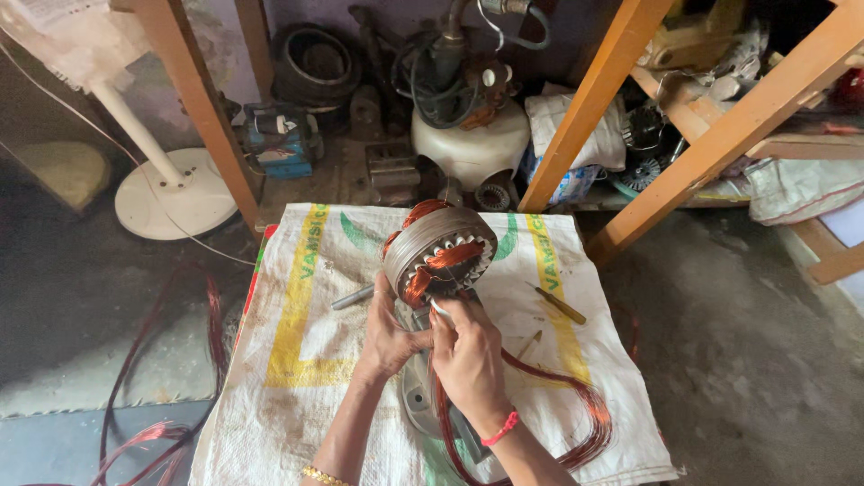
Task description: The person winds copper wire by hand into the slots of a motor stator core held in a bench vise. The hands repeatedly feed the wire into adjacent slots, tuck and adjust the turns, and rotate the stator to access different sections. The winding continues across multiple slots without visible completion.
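Note:
A round grey motor stator (439,254) with copper windings in its slots stands tilted on a white woven sack (306,360). My left hand (389,331) cups the stator's lower left side. My right hand (468,355), with a red band at the wrist, pinches a thin white strip at the stator's lower rim. Loose copper wire (576,423) loops from under my right hand across the sack to the right.
A metal rod (352,296) lies left of the stator; a yellow-handled tool (558,304) and a small stick (529,344) lie to its right. Wooden frame legs (585,108), a white pump (471,144), a fan base (175,193) and more copper wire (171,378) surround the sack.

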